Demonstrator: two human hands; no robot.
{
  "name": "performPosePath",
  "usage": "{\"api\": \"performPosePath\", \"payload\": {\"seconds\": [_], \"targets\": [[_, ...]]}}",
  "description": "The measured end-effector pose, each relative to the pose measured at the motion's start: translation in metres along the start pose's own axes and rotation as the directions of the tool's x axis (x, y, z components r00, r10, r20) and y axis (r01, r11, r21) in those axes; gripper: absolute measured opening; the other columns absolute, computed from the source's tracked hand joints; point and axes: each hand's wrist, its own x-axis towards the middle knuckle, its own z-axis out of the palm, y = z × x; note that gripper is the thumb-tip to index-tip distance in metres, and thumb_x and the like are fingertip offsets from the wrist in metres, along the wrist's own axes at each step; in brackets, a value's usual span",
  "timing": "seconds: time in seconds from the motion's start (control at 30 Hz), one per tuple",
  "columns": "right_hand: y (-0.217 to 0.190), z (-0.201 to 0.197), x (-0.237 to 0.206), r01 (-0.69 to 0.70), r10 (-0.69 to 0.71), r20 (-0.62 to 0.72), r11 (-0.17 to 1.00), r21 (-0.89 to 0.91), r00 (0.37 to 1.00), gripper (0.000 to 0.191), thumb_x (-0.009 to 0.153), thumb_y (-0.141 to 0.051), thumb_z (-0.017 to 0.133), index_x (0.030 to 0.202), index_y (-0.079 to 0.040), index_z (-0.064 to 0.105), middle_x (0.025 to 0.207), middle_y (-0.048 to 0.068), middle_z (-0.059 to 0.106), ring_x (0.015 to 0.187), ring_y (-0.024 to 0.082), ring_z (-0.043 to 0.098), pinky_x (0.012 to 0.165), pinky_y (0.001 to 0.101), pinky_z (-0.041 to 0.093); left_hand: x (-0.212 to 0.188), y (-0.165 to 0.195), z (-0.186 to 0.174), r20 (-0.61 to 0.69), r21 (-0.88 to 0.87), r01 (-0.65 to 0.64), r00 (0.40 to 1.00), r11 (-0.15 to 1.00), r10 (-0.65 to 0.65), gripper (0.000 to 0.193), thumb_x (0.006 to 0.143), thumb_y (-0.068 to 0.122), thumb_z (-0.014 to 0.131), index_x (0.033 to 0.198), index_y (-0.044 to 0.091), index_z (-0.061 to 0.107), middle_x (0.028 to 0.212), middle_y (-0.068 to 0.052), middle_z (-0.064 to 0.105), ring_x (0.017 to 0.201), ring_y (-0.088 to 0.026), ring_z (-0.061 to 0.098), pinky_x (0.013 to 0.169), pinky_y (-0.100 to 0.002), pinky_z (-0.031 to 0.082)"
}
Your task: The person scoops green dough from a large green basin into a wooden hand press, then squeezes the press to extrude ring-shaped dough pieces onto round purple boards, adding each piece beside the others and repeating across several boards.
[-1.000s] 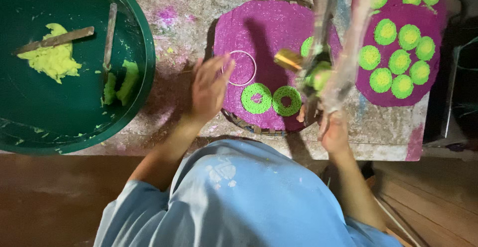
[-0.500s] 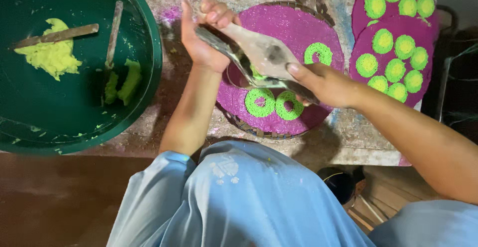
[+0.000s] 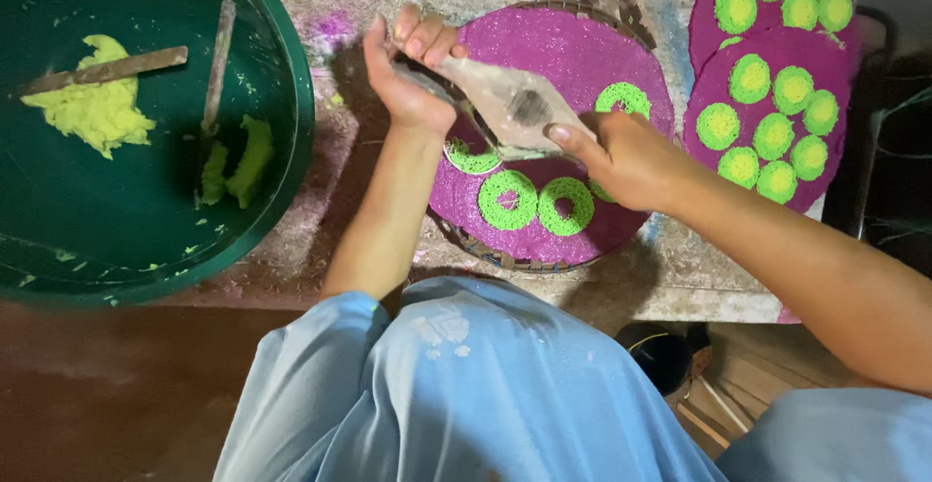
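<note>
My left hand [image 3: 413, 65] grips the upper end of a clear plastic piping bag [image 3: 510, 103]. My right hand [image 3: 621, 157] pinches its lower end. The bag lies slanted over a round purple disc on a woven tray [image 3: 568, 50]. Under the bag a green ring is partly formed inside a thin round ring mould [image 3: 471, 160]. Two finished green rings [image 3: 510, 199] lie side by side near the tray's front, and another green ring [image 3: 623, 99] sits at the right. My knees in light blue cloth [image 3: 456, 385] fill the lower view.
A big dark green basin [image 3: 282, 162] at the left holds lumps of yellow-green dough [image 3: 92, 108], a wooden stick [image 3: 107, 69] and a second stick. Two more purple discs [image 3: 772, 103] at the right carry several filled green rounds. The stained tabletop edge runs along the front.
A second ago my left hand hovered open by the ring mould and my right held the bag upright. Both hands now hold the bag slanted across the purple disc above the mould.
</note>
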Motion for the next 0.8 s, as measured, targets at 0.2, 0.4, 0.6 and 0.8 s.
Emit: {"api": "performPosePath", "payload": {"seconds": [0.2, 0.4, 0.6, 0.8], "targets": [[0.000, 0.014, 0.016, 0.199, -0.197, -0.173, 0.980, -0.008, 0.965, 0.055, 0.102, -0.049, 0.049, 0.111, 0.002, 0.069, 0.076, 0.028, 0.067, 0.076, 0.048, 0.067, 0.071, 0.0536, 0.050, 0.020, 0.022, 0.013, 0.116, 0.094, 0.007, 0.993, 0.996, -0.018, 0.034, 0.100, 0.046, 0.044, 0.080, 0.020, 0.043, 0.066, 0.008, 0.040, 0.063, -0.011, 0.041, 0.070, -0.032, 0.043], [-0.006, 0.033, 0.029, 0.179, -0.173, -0.071, 0.979, 0.098, 0.982, 0.055, 0.104, -0.047, 0.044, 0.106, 0.002, 0.069, 0.069, 0.026, 0.064, 0.067, 0.044, 0.066, 0.069, 0.0535, 0.050, 0.005, 0.044, 0.018, 0.049, 0.184, -0.041, 0.998, 0.982, 0.033, 0.034, 0.098, 0.046, 0.041, 0.077, 0.020, 0.041, 0.062, 0.007, 0.038, 0.059, -0.012, 0.038, 0.067, -0.033, 0.039], [0.014, 0.024, 0.021, 0.076, -0.076, -0.015, 0.997, 0.032, 0.997, 0.061, 0.105, -0.052, 0.044, 0.094, 0.002, 0.070, 0.068, 0.023, 0.065, 0.064, 0.040, 0.065, 0.066, 0.0521, 0.050, -0.004, 0.013, 0.006, -0.044, 0.081, -0.040, 0.998, 0.996, 0.043, 0.030, 0.096, 0.040, 0.043, 0.074, 0.020, 0.040, 0.060, 0.007, 0.037, 0.055, -0.012, 0.038, 0.064, -0.033, 0.039], [0.035, 0.013, 0.029, 0.162, -0.175, -0.242, 0.984, -0.070, 0.954, 0.055, 0.104, -0.051, 0.054, 0.097, 0.002, 0.069, 0.071, 0.023, 0.062, 0.068, 0.041, 0.063, 0.065, 0.0524, 0.047, 0.024, 0.002, 0.017, 0.146, 0.074, 0.010, 0.989, 0.997, -0.021, 0.034, 0.097, 0.044, 0.040, 0.085, 0.014, 0.050, 0.075, 0.000, 0.052, 0.074, -0.017, 0.050, 0.082, -0.039, 0.046]]}}
